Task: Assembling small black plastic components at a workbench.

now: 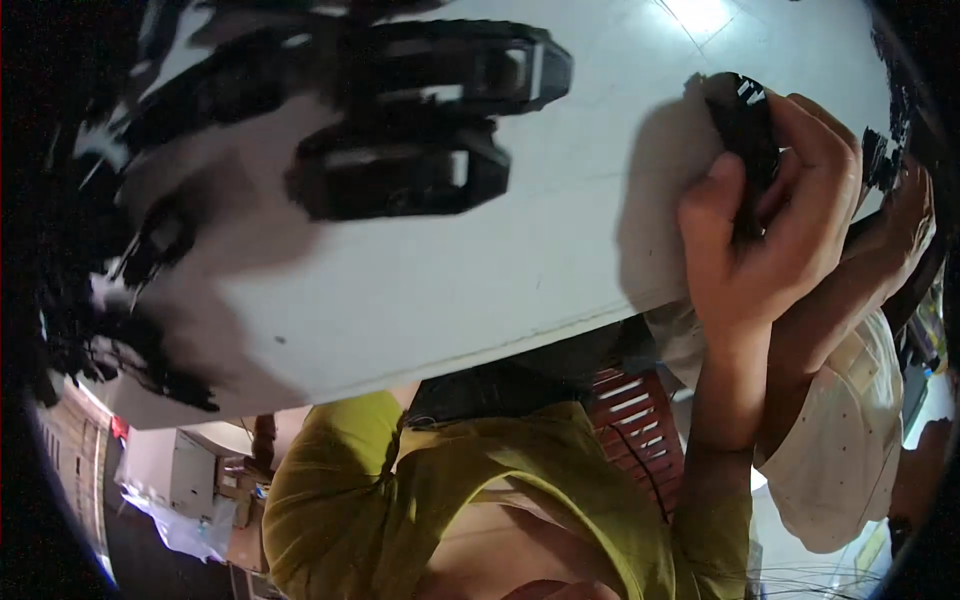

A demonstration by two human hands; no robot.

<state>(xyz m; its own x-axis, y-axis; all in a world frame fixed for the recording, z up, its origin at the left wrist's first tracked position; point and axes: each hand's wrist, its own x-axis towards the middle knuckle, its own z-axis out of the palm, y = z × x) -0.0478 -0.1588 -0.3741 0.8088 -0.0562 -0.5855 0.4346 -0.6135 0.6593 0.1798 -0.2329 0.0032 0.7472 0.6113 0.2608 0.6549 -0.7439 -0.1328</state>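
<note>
My right hand [770, 210] is closed around a small black piece [740, 125] with white marks on it, over the right part of the white tabletop [450, 290]. Thumb and fingers grip it from both sides, and the palm hides much of its shape, so its kind cannot be made out. My left hand is out of sight; only the yellow left sleeve [330, 440] shows below the table edge. Two long black parts, each with a slot-like opening, lie toward the upper left: a farther one [450, 65] and a nearer one [400, 180].
More black parts [130, 350] crowd the table's left side. Close by on the right, another person's hand [910, 210] and pale dotted sleeve [840, 430] are beside my forearm. A red slatted chair [640, 430] stands below the table's front edge.
</note>
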